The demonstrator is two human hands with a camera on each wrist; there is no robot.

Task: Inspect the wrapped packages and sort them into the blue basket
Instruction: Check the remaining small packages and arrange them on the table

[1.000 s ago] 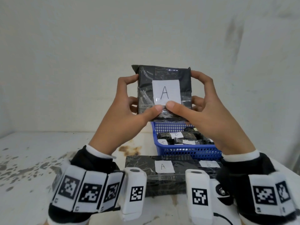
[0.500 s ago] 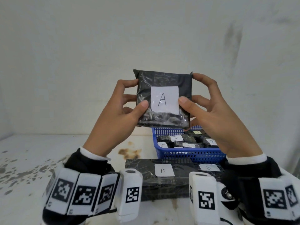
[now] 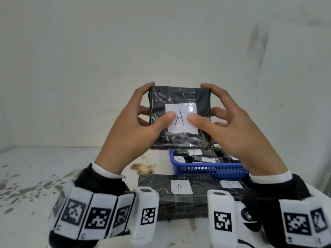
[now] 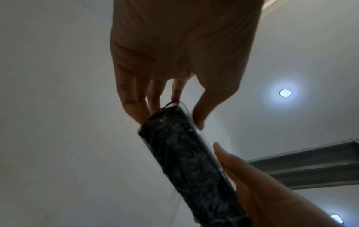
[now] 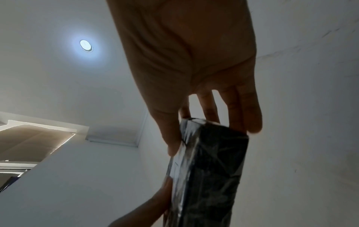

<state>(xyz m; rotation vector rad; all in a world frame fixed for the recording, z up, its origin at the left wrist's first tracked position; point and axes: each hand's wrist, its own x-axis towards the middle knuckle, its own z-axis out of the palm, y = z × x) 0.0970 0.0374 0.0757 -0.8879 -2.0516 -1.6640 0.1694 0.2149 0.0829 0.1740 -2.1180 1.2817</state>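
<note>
Both hands, left hand [image 3: 132,133] and right hand [image 3: 231,135], are pinching package A [image 3: 179,97] for inspection above the basket [image 3: 211,169], which is holding several packages, while two more [image 3: 180,196] are waiting on the tabletop [image 3: 35,176].

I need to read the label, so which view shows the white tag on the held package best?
The head view: the white tag faces that camera, its letter A readable between both thumbs on the held package. Both wrist views show only the package's dark wrapped edge from below, with the tag's face hidden.
</note>
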